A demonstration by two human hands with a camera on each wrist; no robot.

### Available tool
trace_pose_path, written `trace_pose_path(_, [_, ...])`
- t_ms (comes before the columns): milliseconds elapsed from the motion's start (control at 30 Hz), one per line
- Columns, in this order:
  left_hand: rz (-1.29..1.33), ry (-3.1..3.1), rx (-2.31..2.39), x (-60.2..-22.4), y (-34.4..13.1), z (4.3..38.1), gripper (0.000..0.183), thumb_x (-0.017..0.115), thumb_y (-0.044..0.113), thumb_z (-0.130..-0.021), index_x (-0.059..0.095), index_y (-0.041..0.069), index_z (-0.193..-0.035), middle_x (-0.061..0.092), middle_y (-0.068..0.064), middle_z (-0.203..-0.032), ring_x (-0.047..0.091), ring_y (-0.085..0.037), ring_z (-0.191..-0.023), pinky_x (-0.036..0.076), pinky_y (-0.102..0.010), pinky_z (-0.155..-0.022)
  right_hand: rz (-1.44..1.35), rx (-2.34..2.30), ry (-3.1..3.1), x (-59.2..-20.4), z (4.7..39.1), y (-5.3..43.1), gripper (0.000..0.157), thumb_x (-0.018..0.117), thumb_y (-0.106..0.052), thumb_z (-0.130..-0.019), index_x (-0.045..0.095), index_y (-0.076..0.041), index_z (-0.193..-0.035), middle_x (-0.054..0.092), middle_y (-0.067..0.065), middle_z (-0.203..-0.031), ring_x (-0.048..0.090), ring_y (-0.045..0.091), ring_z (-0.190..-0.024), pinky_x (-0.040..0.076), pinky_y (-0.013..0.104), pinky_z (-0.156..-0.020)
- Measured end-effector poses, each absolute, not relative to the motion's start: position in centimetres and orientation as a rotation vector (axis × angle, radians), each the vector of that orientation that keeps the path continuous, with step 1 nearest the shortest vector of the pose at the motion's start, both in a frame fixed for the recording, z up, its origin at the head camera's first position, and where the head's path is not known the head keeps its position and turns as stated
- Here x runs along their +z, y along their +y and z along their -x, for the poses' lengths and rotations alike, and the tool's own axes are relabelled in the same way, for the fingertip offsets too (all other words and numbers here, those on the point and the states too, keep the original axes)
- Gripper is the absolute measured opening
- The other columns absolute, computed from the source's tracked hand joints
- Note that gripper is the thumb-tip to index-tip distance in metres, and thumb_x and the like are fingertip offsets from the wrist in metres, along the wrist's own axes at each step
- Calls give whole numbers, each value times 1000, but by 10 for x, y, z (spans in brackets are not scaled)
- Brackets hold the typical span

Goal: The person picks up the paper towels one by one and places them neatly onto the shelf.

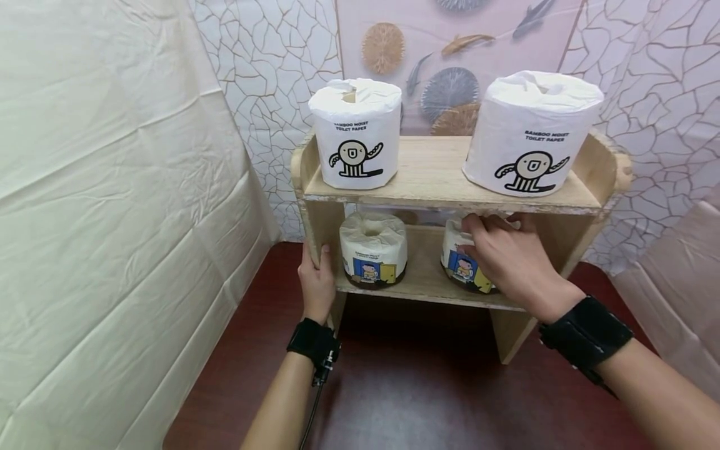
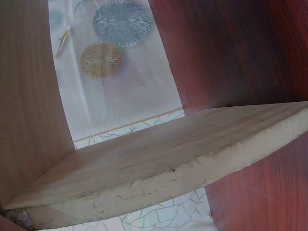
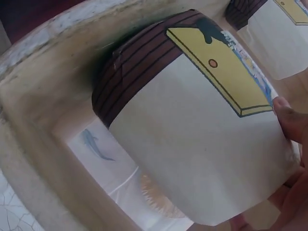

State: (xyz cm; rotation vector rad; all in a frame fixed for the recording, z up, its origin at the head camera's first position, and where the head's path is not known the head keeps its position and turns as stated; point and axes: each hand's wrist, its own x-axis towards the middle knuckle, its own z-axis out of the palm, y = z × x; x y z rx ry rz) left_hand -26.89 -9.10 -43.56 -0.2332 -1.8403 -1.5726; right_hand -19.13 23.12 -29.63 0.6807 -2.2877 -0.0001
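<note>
My right hand (image 1: pixel 509 259) reaches onto the lower board of a wooden shelf (image 1: pixel 433 165) and grips a toilet paper roll (image 1: pixel 464 270) by its upper part. In the right wrist view that roll (image 3: pixel 197 144) looks tilted, the thumb (image 3: pixel 286 115) on its printed side. My left hand (image 1: pixel 317 284) holds the shelf's left side panel, thumb at the front edge; its other fingers are partly hidden. Left of the gripped roll stands a similar toilet paper roll (image 1: pixel 373 247) with a cartoon print. The left wrist view shows a wooden panel (image 2: pixel 159 168), but hardly any hand.
Two larger white rolls stand on the top board, a left roll (image 1: pixel 357 134) and a right roll (image 1: pixel 531 134), close above my right hand. A dark red table (image 1: pixel 388 400) bears the shelf. Pale cloth (image 1: pixel 112 219) hangs at the left, patterned sheeting (image 1: pixel 270 81) behind.
</note>
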Motion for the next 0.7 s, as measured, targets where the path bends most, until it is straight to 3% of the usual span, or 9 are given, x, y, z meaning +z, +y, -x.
trace_pose_path(100, [244, -1842, -1569, -438, -92, 270, 45, 52, 11, -112, 48, 6, -156, 68, -30, -100, 50, -27, -64, 43, -40, -66, -712, -25, -2272, -296, 192, 233, 40, 84, -22, -89, 56, -6, -112, 67, 18, -99, 58, 37, -92, 38, 61, -85])
trace_pose_path(200, [260, -1836, -1572, -438, -93, 270, 44, 53, 14, -112, 49, 9, -156, 69, -27, -104, 55, -26, -69, 44, -40, -68, -727, -33, -2273, -296, 192, 235, 40, 84, -22, -89, 56, -6, -112, 68, 18, -100, 60, 37, -95, 37, 61, -86])
trace_pose_path(333, [283, -1819, -1575, -439, -94, 270, 42, 53, 17, -112, 51, 10, -154, 70, -23, -127, 69, -30, -95, 51, -44, -78, -736, -24, -2293, -295, 191, 237, 39, 84, -22, -90, 56, -6, -113, 69, 17, -101, 63, 36, -98, 37, 60, -87])
trace_pose_path(533, [290, -1818, -1564, -438, -94, 269, 42, 53, 20, -113, 52, 9, -153, 68, -24, -132, 70, -35, -111, 55, -53, -85, -726, 0, -2331, -295, 191, 238, 40, 83, -21, -92, 56, -6, -116, 70, 17, -102, 67, 35, -96, 38, 58, -89])
trace_pose_path(633, [282, -1826, -1566, -438, -94, 269, 43, 53, 20, -113, 51, 9, -154, 68, -24, -132, 69, -34, -111, 54, -52, -86, -728, 0, -2330, -295, 192, 238, 41, 83, -21, -92, 55, -6, -118, 71, 18, -102, 68, 35, -94, 38, 58, -90])
trace_pose_path(700, [281, -1828, -1576, -437, -94, 269, 44, 53, 20, -113, 50, 10, -155, 69, -24, -129, 70, -34, -101, 53, -50, -82, -737, -1, -2325, -295, 191, 239, 41, 83, -21, -92, 55, -6, -119, 71, 17, -101, 68, 34, -93, 37, 59, -90])
